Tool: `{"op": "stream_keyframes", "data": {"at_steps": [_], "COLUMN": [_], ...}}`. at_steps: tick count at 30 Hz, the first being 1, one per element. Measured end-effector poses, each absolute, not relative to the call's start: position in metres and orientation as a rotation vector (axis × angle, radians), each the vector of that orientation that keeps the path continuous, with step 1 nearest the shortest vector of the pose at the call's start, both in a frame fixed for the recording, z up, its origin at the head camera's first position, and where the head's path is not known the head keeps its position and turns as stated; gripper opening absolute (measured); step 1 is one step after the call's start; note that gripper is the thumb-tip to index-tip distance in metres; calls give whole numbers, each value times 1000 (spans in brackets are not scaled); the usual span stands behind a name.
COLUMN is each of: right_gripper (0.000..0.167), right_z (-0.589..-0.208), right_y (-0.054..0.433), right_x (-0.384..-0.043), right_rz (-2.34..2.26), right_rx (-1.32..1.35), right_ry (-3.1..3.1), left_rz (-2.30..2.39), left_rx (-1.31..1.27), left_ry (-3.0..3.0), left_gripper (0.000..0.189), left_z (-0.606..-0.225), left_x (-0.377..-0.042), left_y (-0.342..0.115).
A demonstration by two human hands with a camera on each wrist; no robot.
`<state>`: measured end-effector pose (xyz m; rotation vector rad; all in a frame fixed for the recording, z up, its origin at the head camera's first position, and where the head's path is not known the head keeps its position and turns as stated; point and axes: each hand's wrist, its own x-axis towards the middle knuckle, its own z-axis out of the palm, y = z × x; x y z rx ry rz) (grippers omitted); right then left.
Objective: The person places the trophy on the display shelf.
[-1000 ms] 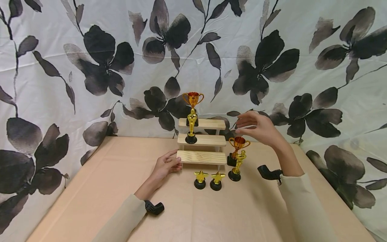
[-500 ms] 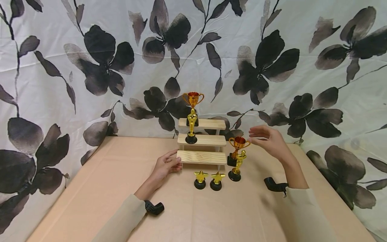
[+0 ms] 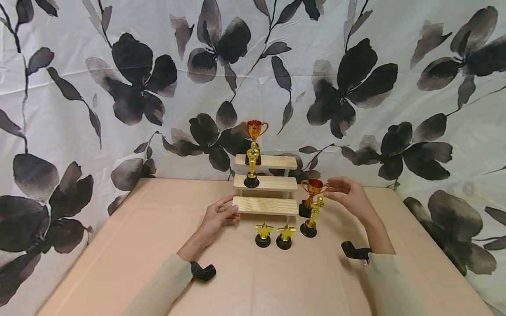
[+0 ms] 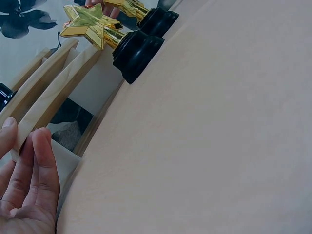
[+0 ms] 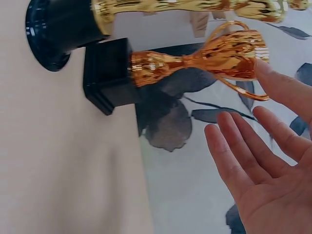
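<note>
Closest to the near edge of the peach worktop (image 3: 253, 281): two shiny gold star trophies (image 3: 263, 235) with round black bases. Left hand (image 3: 215, 219) pinches the left end of the lowest tier of a pale wooden three-step stand (image 3: 265, 205). Past its right end there's a gold figure trophy (image 3: 314, 211), then, toward the far edge, an orange-gold two-handled cup trophy (image 3: 315, 187). Right hand (image 3: 349, 199) is right by its rim, fingers loosely extended, not gripping; can't tell if it's touching. I'd call this step picking up the cup, so next move calls for closing thumb and fingers round it.
</note>
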<state>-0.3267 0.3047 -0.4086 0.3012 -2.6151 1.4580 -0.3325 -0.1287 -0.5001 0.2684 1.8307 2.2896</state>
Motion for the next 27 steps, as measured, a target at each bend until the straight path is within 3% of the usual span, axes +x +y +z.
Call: {"op": "stream_keyframes", "data": {"at_steps": [27], "right_gripper": [42], "right_z": [-446], "right_y": [300], "right_x": [-336], "right_rz": [1520], "right_rx": [363], "right_ry": [-2620], "left_rz": [2302], "left_rx": [289], "left_ry": [1822], "left_gripper": [60], "left_z": [-498], "left_x": [-330], "left_y": [-126]}}
